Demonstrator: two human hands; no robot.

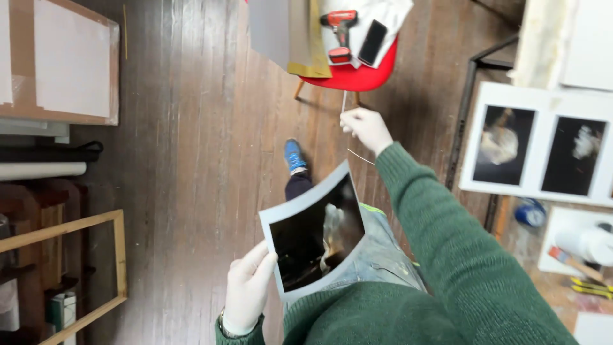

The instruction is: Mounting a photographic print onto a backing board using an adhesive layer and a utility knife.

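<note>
Head view, looking down onto a dark, worn plank floor [191, 160]. The left hand [248, 289], gloved in white, is gripping the lower left corner of a photographic print [316, 233] — a dark picture with a pale form and a white border — which is tilting above the person's lap. The right hand [366, 129], also gloved, is reaching forward with its fingers pinched closed on a thin white strip [344, 102], just below a red chair [354, 75]. The chair seat is carrying a red cordless drill [339, 32], a black phone [373, 42] and a grey board [281, 32]. A blue shoe [294, 155] is resting on the planks. To the right, two matted dark prints [539, 148] are lying on a table — to the left, a bare wooden frame [83, 275] and a wrapped panel [60, 61].
</note>
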